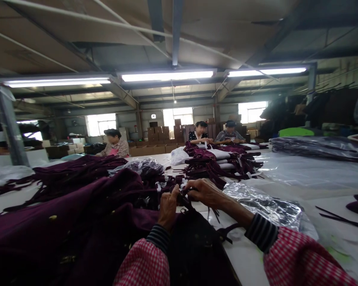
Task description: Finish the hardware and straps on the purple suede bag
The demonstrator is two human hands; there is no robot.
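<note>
Left hand [168, 204]: pinched on a dark strap [186, 203], thumb raised, knuckles turned outward; the exact finger contact is too small to tell.
Right hand [207, 193]: holding the same strap from the other side, fingers bent over it, back of the hand upward, fingertips just beside the left thumb.
Sleeves: checkered sleeves [146, 262] with striped cuffs [159, 237]; the left forearm rises from below, the right slants in from the lower right.
Dark strap: between the hands; looks light, soft and bendy, so a fingertip hold close to the part being handled should suit it.
Dark cloth [198, 246]: just below both hands; probably limp and heavier than the strap, best taken by an edge. Whether the strap is joined to it, I cannot tell.
Purple cloth [86, 206]: heaped left of the left hand, soft, in loose folds.
Plastic bag [265, 206]: beside the right forearm, crinkled; likely light and slippery.
Purple pile [209, 171]: beyond both hands on the white table [244, 258], loose ends trailing.
</note>
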